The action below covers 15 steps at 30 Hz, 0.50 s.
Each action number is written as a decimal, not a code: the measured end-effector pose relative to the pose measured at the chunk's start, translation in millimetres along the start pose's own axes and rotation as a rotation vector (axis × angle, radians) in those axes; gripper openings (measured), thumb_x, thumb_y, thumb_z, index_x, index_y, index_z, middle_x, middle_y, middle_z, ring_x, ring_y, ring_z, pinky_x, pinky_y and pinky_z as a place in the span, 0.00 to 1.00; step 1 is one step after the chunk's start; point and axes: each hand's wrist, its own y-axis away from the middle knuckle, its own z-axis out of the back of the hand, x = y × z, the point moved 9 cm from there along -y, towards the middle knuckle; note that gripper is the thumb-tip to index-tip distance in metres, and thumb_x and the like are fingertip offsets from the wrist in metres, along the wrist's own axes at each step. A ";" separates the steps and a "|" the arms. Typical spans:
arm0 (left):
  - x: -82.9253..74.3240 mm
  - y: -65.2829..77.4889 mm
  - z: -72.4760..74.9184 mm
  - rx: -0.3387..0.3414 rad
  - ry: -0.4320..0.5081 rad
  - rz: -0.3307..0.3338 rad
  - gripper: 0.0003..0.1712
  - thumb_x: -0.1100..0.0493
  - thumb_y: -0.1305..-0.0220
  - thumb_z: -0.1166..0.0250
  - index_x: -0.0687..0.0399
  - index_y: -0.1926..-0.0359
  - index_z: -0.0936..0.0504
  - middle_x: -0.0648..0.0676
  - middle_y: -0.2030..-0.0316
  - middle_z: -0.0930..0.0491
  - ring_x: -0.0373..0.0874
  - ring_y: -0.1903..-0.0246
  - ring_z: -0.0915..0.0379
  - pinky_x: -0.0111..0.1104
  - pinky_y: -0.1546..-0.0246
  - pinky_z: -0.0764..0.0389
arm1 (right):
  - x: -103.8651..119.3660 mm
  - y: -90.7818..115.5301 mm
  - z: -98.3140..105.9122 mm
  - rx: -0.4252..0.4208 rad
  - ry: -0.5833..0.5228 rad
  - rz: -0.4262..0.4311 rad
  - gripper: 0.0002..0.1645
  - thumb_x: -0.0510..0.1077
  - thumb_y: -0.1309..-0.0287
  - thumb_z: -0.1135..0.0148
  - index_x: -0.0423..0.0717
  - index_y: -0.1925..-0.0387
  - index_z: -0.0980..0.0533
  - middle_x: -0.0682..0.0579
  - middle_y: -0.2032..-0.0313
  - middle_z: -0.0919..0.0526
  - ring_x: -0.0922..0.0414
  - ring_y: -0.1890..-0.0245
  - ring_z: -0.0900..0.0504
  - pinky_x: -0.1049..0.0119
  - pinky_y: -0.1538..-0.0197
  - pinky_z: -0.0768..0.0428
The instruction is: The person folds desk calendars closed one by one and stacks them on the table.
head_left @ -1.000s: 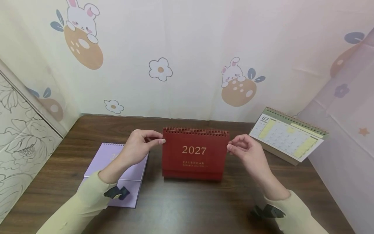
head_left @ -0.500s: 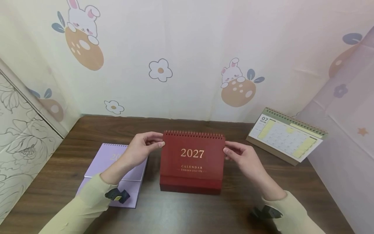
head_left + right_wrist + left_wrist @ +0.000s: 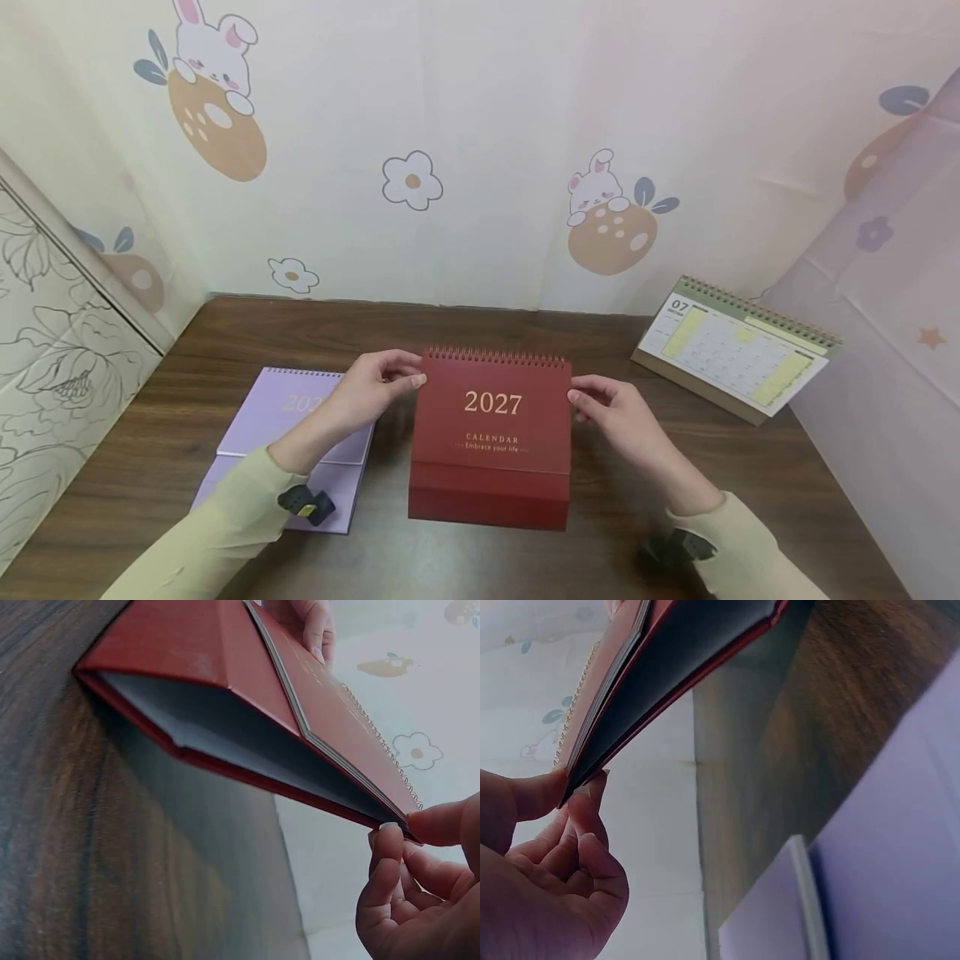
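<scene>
A red tent-shaped desk calendar (image 3: 491,462) marked 2027 stands at mid-table in the head view, wire spiral along its top. My left hand (image 3: 371,392) pinches its upper left edge between thumb and fingers. The upper right edge is pinched by my right hand (image 3: 618,412) the same way. Both wrist views look into the hollow between the calendar's red front (image 3: 172,641) and back board, with pages hanging at the front. Whether its base touches the table is hard to tell.
A purple spiral calendar (image 3: 258,429) lies on the left under my left forearm. At the back right stands a white, yellow and green desk calendar (image 3: 738,346). The brown wooden table (image 3: 600,500) ends at a patterned curtain (image 3: 480,225) behind.
Both hands have brought the red calendar towards me and slightly left. It now leans back more, showing more of its lower front panel. The other calendars have not moved.
</scene>
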 end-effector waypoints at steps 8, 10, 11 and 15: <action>10.2 -2.2 -7.5 -0.006 -0.090 0.046 0.14 0.59 0.33 0.34 0.61 0.50 0.18 0.50 0.64 0.15 0.44 0.64 0.23 0.38 0.62 0.23 | -15.6 -5.9 -7.8 0.001 0.028 -0.051 0.18 0.42 0.30 0.40 0.35 0.46 0.23 0.44 0.58 0.17 0.50 0.64 0.19 0.58 0.58 0.18; 13.0 -3.1 -9.5 -0.007 -0.102 0.056 0.14 0.59 0.32 0.34 0.62 0.50 0.17 0.50 0.64 0.15 0.44 0.65 0.23 0.37 0.63 0.23 | -19.6 -7.9 -9.1 -0.004 0.043 -0.061 0.18 0.42 0.30 0.41 0.35 0.46 0.23 0.45 0.60 0.17 0.51 0.65 0.19 0.59 0.59 0.19; 14.2 -3.4 -10.7 -0.006 -0.106 0.061 0.14 0.59 0.32 0.34 0.62 0.50 0.17 0.51 0.64 0.15 0.44 0.65 0.23 0.37 0.63 0.23 | -21.8 -8.9 -9.9 -0.004 0.053 -0.066 0.18 0.43 0.29 0.41 0.35 0.46 0.23 0.45 0.60 0.17 0.51 0.65 0.20 0.59 0.60 0.19; 19.1 -3.7 -14.4 -0.013 -0.122 0.081 0.15 0.59 0.32 0.35 0.63 0.49 0.17 0.51 0.64 0.14 0.42 0.65 0.22 0.38 0.61 0.22 | -27.7 -11.6 -13.9 0.000 0.094 -0.069 0.18 0.43 0.29 0.42 0.36 0.44 0.22 0.46 0.59 0.16 0.53 0.64 0.19 0.60 0.60 0.19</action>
